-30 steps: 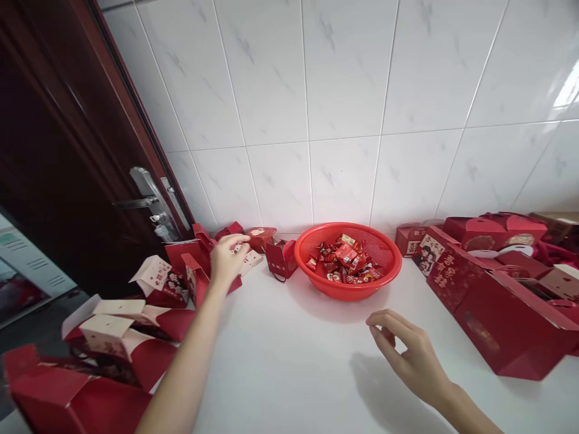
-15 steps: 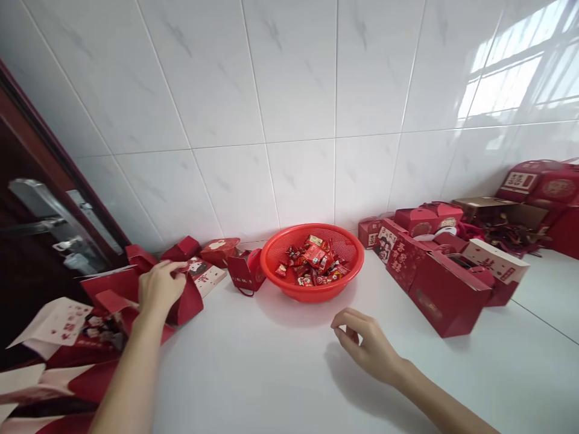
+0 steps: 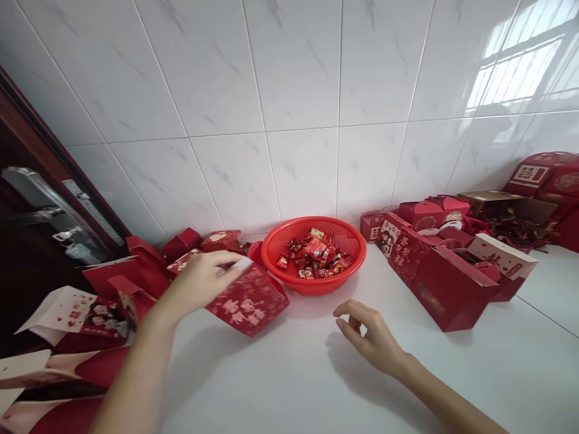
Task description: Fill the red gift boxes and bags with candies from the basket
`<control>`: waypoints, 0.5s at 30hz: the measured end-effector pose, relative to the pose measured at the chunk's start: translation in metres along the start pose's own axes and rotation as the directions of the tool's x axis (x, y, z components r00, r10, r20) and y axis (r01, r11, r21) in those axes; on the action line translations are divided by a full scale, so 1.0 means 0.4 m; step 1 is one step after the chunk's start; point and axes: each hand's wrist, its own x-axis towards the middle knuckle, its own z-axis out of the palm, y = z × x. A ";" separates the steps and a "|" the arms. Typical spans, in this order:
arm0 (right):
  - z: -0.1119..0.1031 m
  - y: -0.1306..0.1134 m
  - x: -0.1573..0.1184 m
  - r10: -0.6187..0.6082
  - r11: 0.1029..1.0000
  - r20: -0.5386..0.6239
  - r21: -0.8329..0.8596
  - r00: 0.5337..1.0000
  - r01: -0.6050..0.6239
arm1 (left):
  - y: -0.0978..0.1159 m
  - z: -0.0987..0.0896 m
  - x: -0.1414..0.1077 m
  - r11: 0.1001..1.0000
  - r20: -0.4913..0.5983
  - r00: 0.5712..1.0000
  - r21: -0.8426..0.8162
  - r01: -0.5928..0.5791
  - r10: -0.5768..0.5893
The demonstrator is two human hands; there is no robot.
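My left hand (image 3: 205, 280) is closed on the top edge of a red cardboard gift box (image 3: 251, 304) with pale printed lettering. The box hangs tilted over the white table, left of and in front of the red plastic basket (image 3: 312, 286). Wrapped candies (image 3: 319, 253) lie heaped inside the basket. Over the table, in front of the basket and to its right, hovers my right hand (image 3: 373, 340); its fingers are loosely bent, a small gap shows between thumb and forefinger, and it holds nothing.
More red gift boxes (image 3: 108, 316) crowd the left side by a dark door (image 3: 27, 241). On the right stand several upright red boxes (image 3: 447, 295), with an open brown carton (image 3: 534, 211) behind them. A tiled wall (image 3: 298, 169) closes off the back.
My left hand has moved right from the left-hand pile, carrying a red gift box towards the front of the basket. My right hand has barely moved.
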 end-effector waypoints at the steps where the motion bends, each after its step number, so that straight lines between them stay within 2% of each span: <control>1: -0.001 -0.003 -0.001 0.011 1.000 -0.008 0.009 1.000 -0.011 | 0.026 0.014 -0.006 0.996 0.087 0.993 -0.051 -0.074 0.078; 3: -0.003 -0.007 -0.001 0.036 0.998 -0.014 0.043 0.999 -0.035 | 0.081 0.046 -0.015 0.978 0.190 0.962 -0.099 -0.181 0.197; 5: -0.004 -0.011 -0.001 0.061 0.995 0.000 0.085 0.998 -0.061 | 0.134 0.077 -0.021 0.958 0.243 0.927 -0.109 -0.267 0.286; 9: -0.005 -0.014 0.002 0.096 0.985 0.054 0.142 0.994 -0.103 | 0.210 0.132 -0.031 0.910 0.281 0.868 -0.186 -0.370 0.411; 12: -0.007 -0.014 0.005 0.096 0.984 0.084 0.145 0.992 -0.107 | 0.233 0.164 -0.035 0.875 0.310 0.854 -0.390 -0.287 0.419; 15: -0.007 -0.012 0.008 0.091 0.983 0.107 0.147 0.990 -0.106 | 0.225 0.196 -0.027 0.806 0.386 0.841 -0.585 -0.094 0.378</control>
